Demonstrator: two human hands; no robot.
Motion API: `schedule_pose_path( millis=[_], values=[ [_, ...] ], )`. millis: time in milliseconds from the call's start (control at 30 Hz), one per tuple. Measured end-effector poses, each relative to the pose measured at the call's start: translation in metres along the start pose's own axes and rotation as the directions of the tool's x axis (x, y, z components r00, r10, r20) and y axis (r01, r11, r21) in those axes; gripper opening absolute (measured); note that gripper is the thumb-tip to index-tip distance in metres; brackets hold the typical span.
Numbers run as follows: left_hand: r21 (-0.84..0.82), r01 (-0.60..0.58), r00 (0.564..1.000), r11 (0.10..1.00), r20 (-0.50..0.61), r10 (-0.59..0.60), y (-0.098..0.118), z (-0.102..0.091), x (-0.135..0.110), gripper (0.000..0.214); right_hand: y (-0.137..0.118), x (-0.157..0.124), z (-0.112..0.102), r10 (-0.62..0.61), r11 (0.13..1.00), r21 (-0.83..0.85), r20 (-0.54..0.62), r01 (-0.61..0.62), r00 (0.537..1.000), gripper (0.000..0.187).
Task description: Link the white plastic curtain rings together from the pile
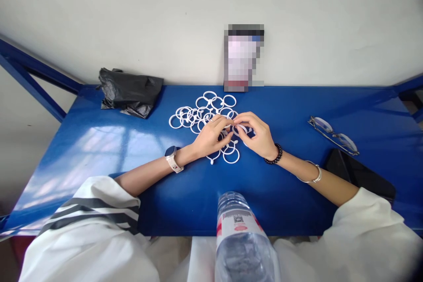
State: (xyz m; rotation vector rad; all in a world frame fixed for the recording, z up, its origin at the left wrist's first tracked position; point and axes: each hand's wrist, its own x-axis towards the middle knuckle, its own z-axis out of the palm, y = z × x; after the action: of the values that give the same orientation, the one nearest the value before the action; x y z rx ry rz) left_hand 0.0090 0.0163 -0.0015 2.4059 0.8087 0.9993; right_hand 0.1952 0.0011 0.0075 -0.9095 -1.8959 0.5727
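Over a pile of white plastic rings (198,114) with small knobs, my two hands meet at the fingertips. My right hand (257,134) pinches a white ring (240,131) between thumb and fingers. From the other side, my left hand (211,134) has curled fingers closed at the left edge of that same ring. Its exact contact is partly hidden by the fingers. Beneath and around both hands lie several more loose rings, including one white ring (231,162) just in front of them.
On the blue table (172,202), a crumpled black plastic bag (132,92) lies at the back left. A blurred upright object (241,59) leans on the wall. Eyeglasses (333,134) and a black phone-like object (360,174) are at right. A water bottle (243,238) stands close to my body.
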Motion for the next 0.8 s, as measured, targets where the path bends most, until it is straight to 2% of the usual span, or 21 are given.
schedule_pose_path(
  millis=[167,300,467,633,800],
  values=[
    [-0.019,0.067,0.996,0.998,-0.061,-0.068,0.0005,0.0003,-0.0009,0.022,-0.0024,-0.0011,-0.002,-0.062,0.996,0.067,-0.023,0.064,0.998,0.021],
    [0.035,0.006,0.999,0.999,-0.042,-0.005,-0.0005,0.0006,0.0013,0.01,-0.0033,-0.0008,-0.0027,-0.116,0.992,0.04,0.003,0.116,0.993,0.02],
    [0.03,-0.02,0.996,0.999,-0.089,0.023,-0.0005,-0.0005,0.0031,0.008,-0.0026,0.0007,-0.0022,-0.013,1.0,-0.014,0.042,0.014,0.999,0.014],
    [0.004,-0.05,0.995,0.999,-0.084,0.05,-0.002,0.0,0.0021,0.01,-0.0002,0.0026,-0.0033,0.064,0.997,-0.048,0.12,-0.059,0.991,0.006],
    [-0.008,-0.045,0.996,0.999,-0.073,0.044,-0.0032,0.001,0.0013,0.013,0.0013,0.0032,-0.0046,0.133,0.991,-0.042,0.2,-0.127,0.971,0.015]
  ],
)
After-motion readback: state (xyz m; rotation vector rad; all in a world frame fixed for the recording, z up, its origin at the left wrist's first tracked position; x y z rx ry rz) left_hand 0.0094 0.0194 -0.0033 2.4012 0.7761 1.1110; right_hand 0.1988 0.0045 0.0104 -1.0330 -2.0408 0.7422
